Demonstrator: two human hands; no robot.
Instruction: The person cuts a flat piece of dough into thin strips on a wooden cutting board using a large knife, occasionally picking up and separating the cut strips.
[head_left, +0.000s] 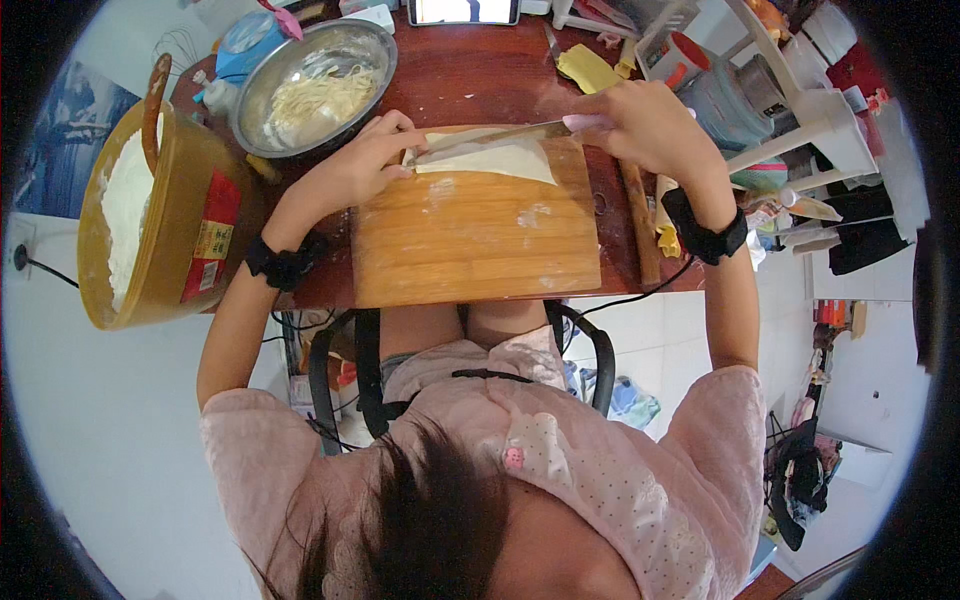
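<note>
A sheet of pale rolled dough (495, 161) lies along the far edge of a floured wooden cutting board (480, 240). My right hand (637, 124) is closed around the light pink handle of a kitchen knife (517, 135), whose blade lies across the dough with its tip towards the left. At the dough's left end, my left hand (364, 161) rests with bent fingers close to the knife tip; whether it pinches the dough cannot be told. Beyond that hand, a steel bowl (379, 56) holds floury cut noodles (326, 97).
Left of the board stands a large yellow tub (172, 225) of flour. A wooden rolling pin (639, 225) lies right of the board. A blue kitchen scale (247, 45) is behind the bowl, a lit screen (463, 10) at the far edge, a white rack (825, 120) at right.
</note>
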